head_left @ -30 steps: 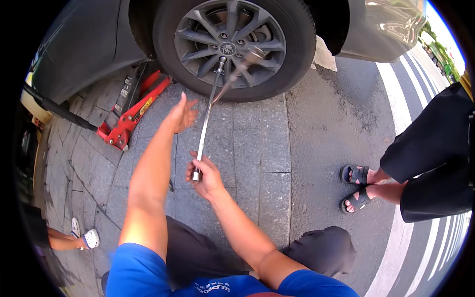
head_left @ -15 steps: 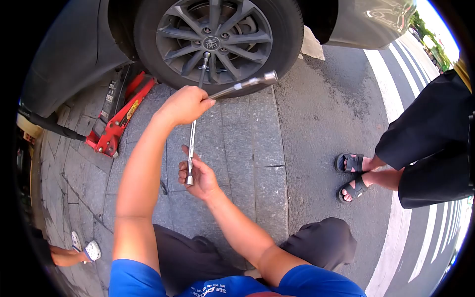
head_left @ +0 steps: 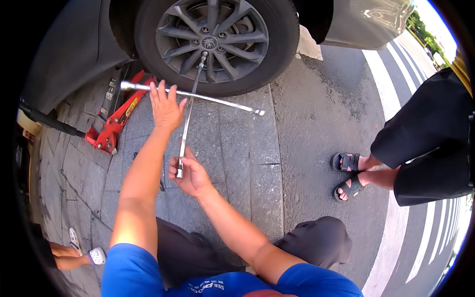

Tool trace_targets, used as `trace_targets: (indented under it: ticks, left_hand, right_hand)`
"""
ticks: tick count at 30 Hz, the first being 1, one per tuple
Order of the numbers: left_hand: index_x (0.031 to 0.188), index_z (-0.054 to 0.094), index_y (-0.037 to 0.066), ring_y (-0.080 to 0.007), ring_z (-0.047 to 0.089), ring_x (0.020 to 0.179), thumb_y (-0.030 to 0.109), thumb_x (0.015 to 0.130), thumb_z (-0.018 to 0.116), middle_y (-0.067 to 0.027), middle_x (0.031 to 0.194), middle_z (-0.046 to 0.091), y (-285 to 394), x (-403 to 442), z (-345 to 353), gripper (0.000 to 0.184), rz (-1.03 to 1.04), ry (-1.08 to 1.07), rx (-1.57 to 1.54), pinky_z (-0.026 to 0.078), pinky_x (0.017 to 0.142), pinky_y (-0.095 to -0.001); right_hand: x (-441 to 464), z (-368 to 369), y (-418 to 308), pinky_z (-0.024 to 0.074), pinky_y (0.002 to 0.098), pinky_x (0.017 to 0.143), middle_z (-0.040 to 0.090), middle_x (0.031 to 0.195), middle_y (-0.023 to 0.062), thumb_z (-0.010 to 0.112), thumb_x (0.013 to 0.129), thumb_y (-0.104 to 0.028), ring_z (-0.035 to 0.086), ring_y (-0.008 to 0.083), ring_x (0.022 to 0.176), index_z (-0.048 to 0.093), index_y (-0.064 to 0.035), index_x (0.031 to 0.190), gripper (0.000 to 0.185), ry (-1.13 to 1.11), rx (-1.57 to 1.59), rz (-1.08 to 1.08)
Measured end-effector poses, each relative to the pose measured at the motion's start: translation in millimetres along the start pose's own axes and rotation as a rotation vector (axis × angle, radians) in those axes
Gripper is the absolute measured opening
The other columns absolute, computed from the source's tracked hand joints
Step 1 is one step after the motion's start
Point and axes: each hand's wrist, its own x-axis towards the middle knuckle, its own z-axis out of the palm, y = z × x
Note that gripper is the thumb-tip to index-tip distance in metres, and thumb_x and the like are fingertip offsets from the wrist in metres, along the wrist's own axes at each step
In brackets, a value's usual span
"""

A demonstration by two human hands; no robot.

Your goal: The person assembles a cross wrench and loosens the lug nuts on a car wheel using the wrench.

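A chrome cross-shaped lug wrench [head_left: 222, 102] reaches from the lower part of the wheel [head_left: 210, 42], where one socket sits at a lug position just below the hub cap. My right hand [head_left: 193, 175] is wrapped round the wrench's near end, with the socket showing beside the fingers. Against the left part of the crossbar lies my left hand [head_left: 167, 106], its fingers stretched out and spread over the bar. The crossbar slopes slightly down to the right. The tire [head_left: 148, 49] surrounds the grey multi-spoke rim.
A red floor jack [head_left: 116, 121] stands left of the wheel beside the dark car body [head_left: 64, 54]. To the right, a person in black shorts and sandals [head_left: 349, 162] stands on the asphalt. At lower left another person's legs and white shoes [head_left: 97, 256] show.
The wrench's crossbar has turned. My left hand reached onto it, closed on it half a second ago, and now has its fingers spread. My right hand stays round the near end.
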Motion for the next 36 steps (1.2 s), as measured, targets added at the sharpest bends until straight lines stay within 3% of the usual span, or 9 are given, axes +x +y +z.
trace_targets:
  ticks: [2,3,7,10,16,19,29,34,36]
  left_hand:
    - [0.123,0.053,0.004,-0.0349,0.045,0.126,0.046,0.094,0.05,-0.024,0.133,0.048,-63.5,-34.6,71.0,0.051,-0.453,-0.672,-0.767,0.028,0.107,-0.0563]
    - [0.123,0.053,0.004,-0.0349,0.045,0.126,0.046,0.094,0.05,-0.024,0.133,0.048,-69.7,-21.8,63.2,0.051,-0.43,-0.668,-0.749,0.028,0.107,-0.0563]
    - [0.12,0.054,-0.004,-0.032,0.067,0.09,0.046,0.096,0.045,-0.0237,0.114,0.063,-83.0,-28.5,30.1,0.056,-0.585,-1.436,-0.482,0.056,0.073,-0.0399]
    - [0.111,0.057,-0.008,-0.03,0.068,0.084,0.042,0.095,0.05,-0.0226,0.104,0.066,-72.5,9.2,-17.4,0.053,-0.645,-1.416,-0.866,0.055,0.06,-0.035]
    - [0.105,0.061,-0.008,-0.0231,0.068,0.076,0.038,0.094,0.052,-0.0169,0.094,0.068,-6.4,69.0,-79.6,0.048,-0.295,-1.32,-0.864,0.053,0.057,-0.0322]
    - [0.108,0.061,-0.005,-0.0203,0.068,0.077,0.037,0.094,0.053,-0.0138,0.093,0.068,20.2,77.0,-98.4,0.045,-0.151,-1.263,-0.828,0.053,0.059,-0.0305]
    - [0.104,0.064,-0.004,-0.0177,0.064,0.067,0.036,0.092,0.055,-0.0115,0.084,0.067,19.3,73.3,-92.6,0.043,-0.128,-1.106,-0.678,0.053,0.061,-0.0319]
    - [0.096,0.065,-0.006,-0.0168,0.063,0.062,0.031,0.09,0.058,-0.0109,0.074,0.065,25.0,69.9,-90.5,0.038,0.002,-1.056,-0.726,0.05,0.058,-0.0325]
    - [0.105,0.062,-0.006,-0.0166,0.064,0.075,0.025,0.091,0.057,-0.0106,0.086,0.066,33.1,70.9,-90.1,0.034,0.032,-1.044,-0.712,0.052,0.067,-0.03]
  right_hand:
    - [2.3,-11.4,2.6,0.0476,0.0321,0.064,0.057,0.091,0.0054,0.054,0.086,-0.016,0.056,0.0165,0.074,0.03,-0.0303,0.142,0.063,-0.077,-0.005,-0.038]
    - [0.7,-21.2,2.0,0.0473,0.0332,0.066,0.057,0.091,0.006,0.056,0.085,-0.017,0.056,0.0177,0.074,0.035,-0.0271,0.138,0.059,-0.088,0.006,-0.033]
    - [-2.6,-31.3,-10.8,0.0464,0.0348,0.066,0.058,0.091,0.0061,0.06,0.082,-0.019,0.055,0.019,0.073,0.04,-0.0242,0.137,0.058,-0.04,-0.014,-0.03]
    - [2.6,-30.5,-11.9,0.0464,0.0349,0.066,0.059,0.09,0.0057,0.06,0.082,-0.02,0.055,0.0192,0.073,0.04,-0.0273,0.139,0.06,-0.073,0.087,-0.06]
    - [9.2,-31.4,-0.2,0.0488,0.0346,0.064,0.059,0.09,0.0048,0.057,0.086,-0.022,0.057,0.0188,0.072,0.036,-0.0346,0.14,0.059,-0.055,0.135,-0.077]
    - [16.3,-41.3,1.4,0.0472,0.0331,0.065,0.057,0.089,0.0019,0.06,0.083,-0.023,0.054,0.018,0.072,0.043,-0.0314,0.136,0.057,-0.065,0.098,0.031]
    - [8.7,-36.5,16.0,0.0486,0.037,0.07,0.06,0.09,0.0014,0.059,0.088,-0.027,0.058,0.019,0.08,0.041,-0.0382,0.137,0.054,-0.124,0.204,-0.063]
    - [14.6,-51.0,19.4,0.0415,0.0263,0.056,0.05,0.077,-0.0006,0.06,0.089,-0.026,0.048,0.0126,0.066,0.04,-0.0366,0.138,0.054,-0.119,0.361,-0.002]
    - [13.0,-34.7,13.5,0.0332,0.022,0.049,0.042,0.069,-0.0016,0.057,0.091,-0.022,0.039,0.0093,0.056,0.041,-0.034,0.138,0.051,-0.138,0.291,-0.007]
